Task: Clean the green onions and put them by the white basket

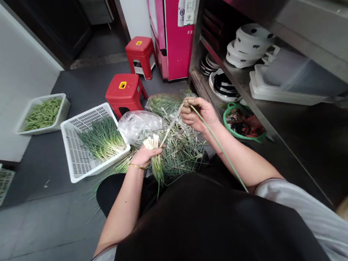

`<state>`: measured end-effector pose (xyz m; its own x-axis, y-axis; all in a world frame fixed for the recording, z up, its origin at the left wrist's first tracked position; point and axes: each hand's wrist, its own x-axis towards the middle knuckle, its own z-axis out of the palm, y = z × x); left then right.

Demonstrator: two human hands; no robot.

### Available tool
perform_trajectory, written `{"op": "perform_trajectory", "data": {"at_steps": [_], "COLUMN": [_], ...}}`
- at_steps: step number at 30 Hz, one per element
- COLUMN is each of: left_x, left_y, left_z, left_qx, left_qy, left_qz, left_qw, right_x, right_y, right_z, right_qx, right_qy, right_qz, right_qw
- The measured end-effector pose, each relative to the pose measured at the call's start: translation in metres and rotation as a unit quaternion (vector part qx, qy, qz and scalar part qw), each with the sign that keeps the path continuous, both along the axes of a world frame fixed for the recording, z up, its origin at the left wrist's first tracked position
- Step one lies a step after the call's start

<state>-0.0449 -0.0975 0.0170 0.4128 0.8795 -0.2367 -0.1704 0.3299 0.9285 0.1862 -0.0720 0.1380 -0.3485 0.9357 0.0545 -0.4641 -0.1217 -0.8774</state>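
My left hand (147, 155) is closed around a bunch of scallions (153, 144), white ends up and green leaves hanging below the fist. My right hand (199, 113) pinches a single scallion (217, 141) whose long green leaf trails down along my forearm. A pale strip (173, 124) stretches between the two hands; whether it is stem or peeled skin I cannot tell. Under my hands lies a heap of loose scallions and dry trimmings (183, 148). To the left, a white basket (75, 151) holds neatly laid scallions (102, 138).
Two red stools (124, 90) stand ahead, before a pink fridge (175, 26). A clear plastic bag (141, 124) lies by the heap. A green basket (246, 135) of scraps sits beside the metal shelf (255, 106) on the right. Green beans (44, 114) fill another basket at left.
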Motion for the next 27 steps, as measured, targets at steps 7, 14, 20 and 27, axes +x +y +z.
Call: {"op": "perform_trajectory", "data": {"at_steps": [7,14,20,27], "left_x": [-0.003,0.001,0.020,-0.046], "left_y": [0.001,0.002,0.009,0.029], "left_z": [-0.006,0.009,0.021,0.092], "left_qx": [-0.020,-0.021,-0.014,0.067], "left_qy": [0.013,-0.003,0.017,0.006], "left_qz": [0.029,0.021,-0.004,0.068], "left_qw": [0.999,1.000,1.000,0.995], "right_x": [0.047,0.019,-0.071,-0.078], "right_y": [0.013,0.032,0.033,0.049], "right_z": [0.011,-0.035,-0.018,-0.002], "right_qx": [0.140,0.163,0.324,0.301], "right_qy": [-0.172,-0.540,-0.518,-0.378], "right_qz": [-0.162,-0.055,0.100,0.060], "right_qw": [0.961,0.824,0.785,0.873]}}
